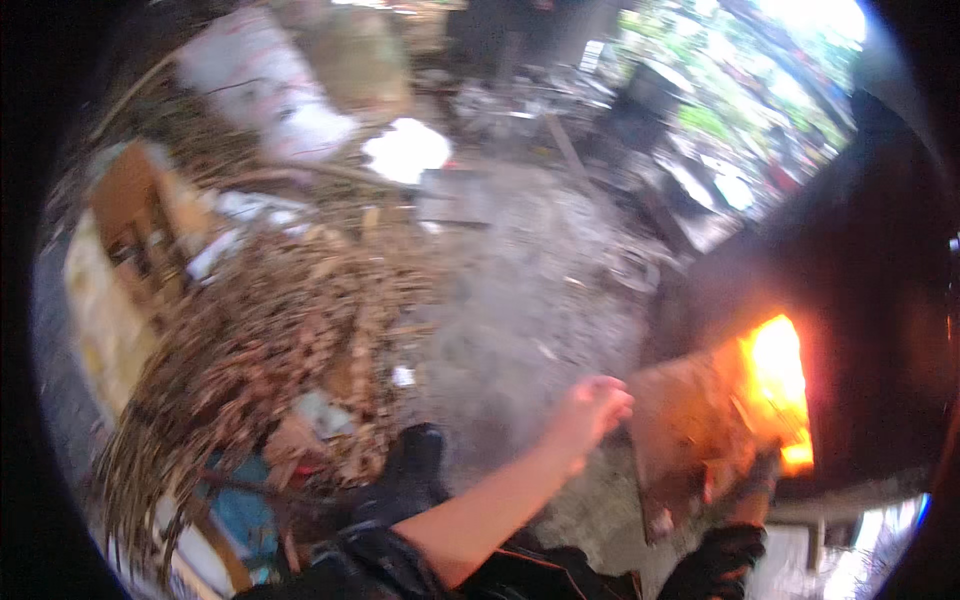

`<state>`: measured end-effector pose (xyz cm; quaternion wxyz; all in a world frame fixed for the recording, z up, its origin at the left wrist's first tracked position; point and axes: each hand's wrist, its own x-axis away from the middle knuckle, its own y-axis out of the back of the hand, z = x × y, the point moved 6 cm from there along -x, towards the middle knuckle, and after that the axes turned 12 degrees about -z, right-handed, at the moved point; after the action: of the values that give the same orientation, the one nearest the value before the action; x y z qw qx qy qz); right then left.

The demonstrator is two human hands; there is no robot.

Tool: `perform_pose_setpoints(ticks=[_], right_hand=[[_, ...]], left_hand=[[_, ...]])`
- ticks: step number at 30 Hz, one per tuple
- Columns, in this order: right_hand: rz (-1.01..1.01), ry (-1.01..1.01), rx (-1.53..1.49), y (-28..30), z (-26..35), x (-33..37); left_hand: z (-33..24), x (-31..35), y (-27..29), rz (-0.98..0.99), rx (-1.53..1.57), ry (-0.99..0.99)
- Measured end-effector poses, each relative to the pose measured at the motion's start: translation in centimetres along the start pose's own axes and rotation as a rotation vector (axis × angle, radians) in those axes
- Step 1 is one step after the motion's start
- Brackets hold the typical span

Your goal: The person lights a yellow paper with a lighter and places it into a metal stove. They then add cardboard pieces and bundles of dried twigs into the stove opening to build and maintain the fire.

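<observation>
My left hand (590,412) reaches out in the middle, its fingers curled in loosely and slightly blurred; nothing shows in them. Just right of it is a brown, stained flat panel (680,425), slanting toward the mouth of a dark stove (880,350). Inside that opening burns a bright orange and yellow fire (777,370). My right hand (758,485) is low at the opening, right below the flames and next to the panel. It is dark and blurred, so its fingers and anything in them cannot be made out.
A large heap of dry brown leaves and twigs (290,340) lies to my left. Beyond it are a cardboard box (140,200) and a white sack (255,85). Grey dusty ground (530,270) stretches ahead. A dark pot (655,90) stands far right. My dark boot (415,465) is beside the heap.
</observation>
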<state>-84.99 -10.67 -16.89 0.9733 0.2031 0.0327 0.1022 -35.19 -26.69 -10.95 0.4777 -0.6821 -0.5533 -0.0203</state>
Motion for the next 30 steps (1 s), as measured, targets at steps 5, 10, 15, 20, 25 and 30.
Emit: perform_pose_setpoints(ticks=[5,10,15,20,25,30], right_hand=[[0.04,0.334,0.304,-6.6,3.9,3.6],[0.272,0.59,0.236,-9.1,10.6,15.9],[0.827,0.594,0.227,-10.0,15.2,32.5],[1.208,0.597,0.323,-6.9,16.7,44.6],[1.245,0.59,0.491,-1.0,15.5,48.3],[1.015,0.625,0.756,4.4,11.5,46.0]], left_hand=[[1.0,-2.4,-1.2,-0.016,0.038,-0.005],[1.6,-2.1,-2.1,-0.033,0.054,-0.017],[0.7,-0.8,-2.0,-0.01,0.12,-0.089],[-0.4,-0.1,-0.5,0.073,-0.045,-0.191],[-2.4,1.2,0.6,0.081,-0.286,-0.367],[-6.3,9.7,0.5,0.016,-0.794,-0.94]])
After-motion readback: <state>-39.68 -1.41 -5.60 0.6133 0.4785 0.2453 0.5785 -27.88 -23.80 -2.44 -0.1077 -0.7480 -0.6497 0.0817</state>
